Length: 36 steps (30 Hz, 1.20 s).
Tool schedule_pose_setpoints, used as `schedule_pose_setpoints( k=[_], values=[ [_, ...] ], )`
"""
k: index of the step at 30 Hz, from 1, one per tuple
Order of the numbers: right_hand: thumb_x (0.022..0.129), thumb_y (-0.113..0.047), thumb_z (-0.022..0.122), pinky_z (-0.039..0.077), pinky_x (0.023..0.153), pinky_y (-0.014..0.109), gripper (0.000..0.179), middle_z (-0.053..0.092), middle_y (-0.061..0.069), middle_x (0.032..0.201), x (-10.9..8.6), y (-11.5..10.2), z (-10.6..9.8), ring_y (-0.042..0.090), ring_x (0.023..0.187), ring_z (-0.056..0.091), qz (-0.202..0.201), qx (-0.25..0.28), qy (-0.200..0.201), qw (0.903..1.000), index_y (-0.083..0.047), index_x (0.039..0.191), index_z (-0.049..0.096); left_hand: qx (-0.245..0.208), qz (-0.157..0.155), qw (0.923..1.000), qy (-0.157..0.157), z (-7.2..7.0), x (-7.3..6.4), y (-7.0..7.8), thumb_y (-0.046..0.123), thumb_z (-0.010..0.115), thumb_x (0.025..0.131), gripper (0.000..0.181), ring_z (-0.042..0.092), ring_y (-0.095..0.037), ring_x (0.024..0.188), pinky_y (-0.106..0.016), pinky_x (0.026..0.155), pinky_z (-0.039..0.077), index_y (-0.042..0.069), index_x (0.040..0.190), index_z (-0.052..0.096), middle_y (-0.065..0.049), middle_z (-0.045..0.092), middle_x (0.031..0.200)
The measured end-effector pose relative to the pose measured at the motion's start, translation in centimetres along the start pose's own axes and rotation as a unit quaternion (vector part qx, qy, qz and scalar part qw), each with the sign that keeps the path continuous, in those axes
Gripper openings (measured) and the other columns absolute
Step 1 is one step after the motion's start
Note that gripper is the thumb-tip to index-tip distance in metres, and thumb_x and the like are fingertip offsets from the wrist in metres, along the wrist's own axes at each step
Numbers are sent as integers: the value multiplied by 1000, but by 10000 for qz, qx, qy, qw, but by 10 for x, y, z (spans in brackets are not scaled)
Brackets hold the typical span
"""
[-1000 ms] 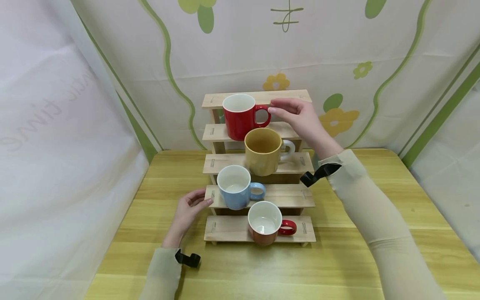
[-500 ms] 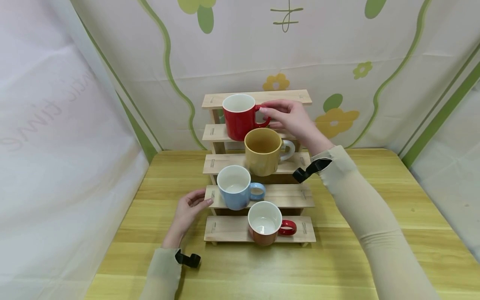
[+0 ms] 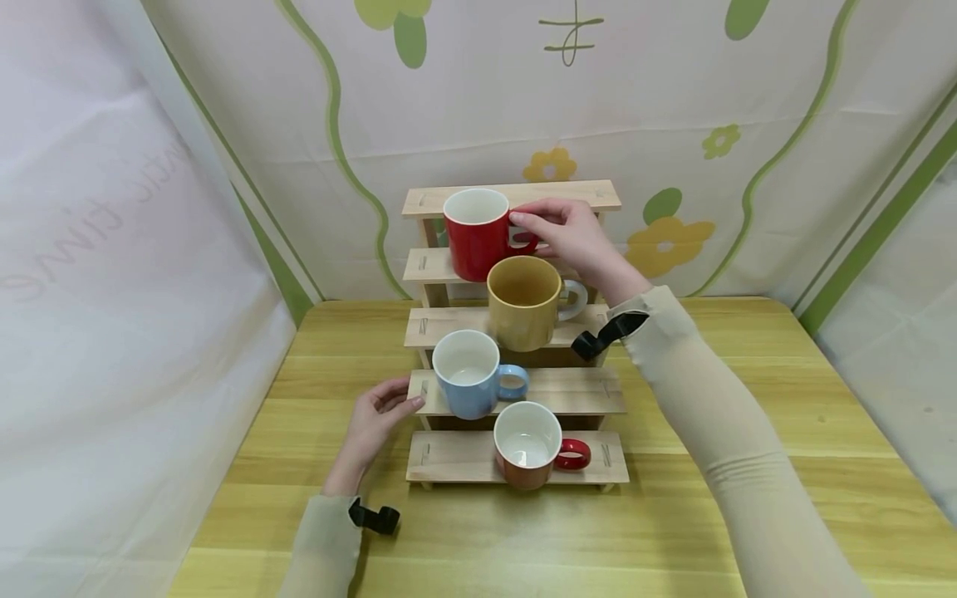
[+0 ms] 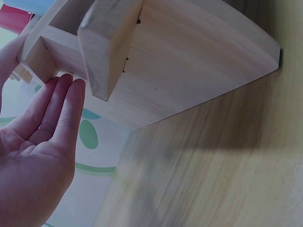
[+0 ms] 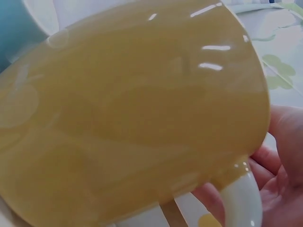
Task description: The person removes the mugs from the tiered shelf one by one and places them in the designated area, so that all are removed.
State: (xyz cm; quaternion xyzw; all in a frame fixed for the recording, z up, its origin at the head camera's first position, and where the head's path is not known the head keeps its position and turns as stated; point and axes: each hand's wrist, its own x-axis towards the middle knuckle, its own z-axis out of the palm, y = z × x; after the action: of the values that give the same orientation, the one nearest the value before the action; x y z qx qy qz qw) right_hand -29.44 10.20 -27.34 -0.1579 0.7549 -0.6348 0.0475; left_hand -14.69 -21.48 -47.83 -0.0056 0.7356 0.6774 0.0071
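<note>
Right hand (image 3: 571, 237): reaching into the upper middle of the head view, its thumb and curled fingers pinching the mug's handle (image 3: 526, 249) with little gap between them.
Red mug (image 3: 476, 247): standing in the upper middle of the frame, on the second shelf from the top.
Left hand (image 3: 380, 419): resting at the lower left of centre, gripping a shelf end lightly, thumb on one side, nearly straight fingers on the other.
Wooden rack (image 3: 452, 455): rising in five steps through the middle of the frame.
Yellow mug (image 3: 523, 320): sitting at centre, one shelf below the red one, its pale handle pointing right; it is filling most of the right wrist view.
Blue mug (image 3: 467, 394): standing below and left of it.
Reddish-brown mug (image 3: 527, 473): occupying the lowest shelf.
Table (image 3: 635, 540): supporting the rack, spreading across the lower frame.
</note>
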Motion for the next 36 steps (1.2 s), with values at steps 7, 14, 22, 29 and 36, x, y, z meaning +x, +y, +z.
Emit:
schedule_pose_setpoints(
  k=[7, 14, 22, 29, 36],
  values=[
    [99, -31, 70, 59, 86, 36, 40, 66, 17, 130, 2, 0, 1, 26, 111, 67, 70, 13, -35, 10000, -5, 130, 68, -47, 13, 10000, -9, -1, 1, 0, 10, 79, 91, 44, 62, -24, 111, -27, 91, 54, -4, 130, 63, -17, 63, 126],
    [99, -31, 70, 58, 89, 39, 39, 68, 12, 125, 3, 1, 1, 27, 111, 67, 58, 144, -101, 9998, -5, 129, 68, -72, 16, 10000, -12, -1, 1, -1, 9, 78, 91, 44, 62, -25, 111, -27, 91, 55, -5, 130, 63, -18, 63, 126],
    [98, -28, 71, 59, 86, 37, 35, 70, 13, 121, 1, 4, 0, 28, 110, 67, -32, 279, 10, 9996, -5, 124, 70, 20, 7, 10000, -4, 0, 1, -1, 12, 79, 91, 44, 62, -25, 112, -28, 91, 54, -3, 130, 64, -17, 64, 126],
    [97, -28, 73, 59, 81, 30, 31, 68, 20, 124, -1, 5, -1, 25, 108, 68, 4, 383, 178, 9991, -5, 118, 72, 55, 19, 10000, 6, -1, 2, 0, 12, 79, 91, 45, 62, -24, 113, -28, 91, 54, -3, 131, 63, -17, 63, 127],
    [96, -28, 74, 59, 78, 29, 27, 72, 15, 117, -2, 7, 0, 24, 104, 70, 51, 450, 284, 9986, -6, 113, 74, 32, -21, 10000, 22, -1, 1, -1, 12, 79, 92, 45, 62, -25, 113, -28, 91, 54, -3, 131, 63, -17, 63, 127]
  ],
)
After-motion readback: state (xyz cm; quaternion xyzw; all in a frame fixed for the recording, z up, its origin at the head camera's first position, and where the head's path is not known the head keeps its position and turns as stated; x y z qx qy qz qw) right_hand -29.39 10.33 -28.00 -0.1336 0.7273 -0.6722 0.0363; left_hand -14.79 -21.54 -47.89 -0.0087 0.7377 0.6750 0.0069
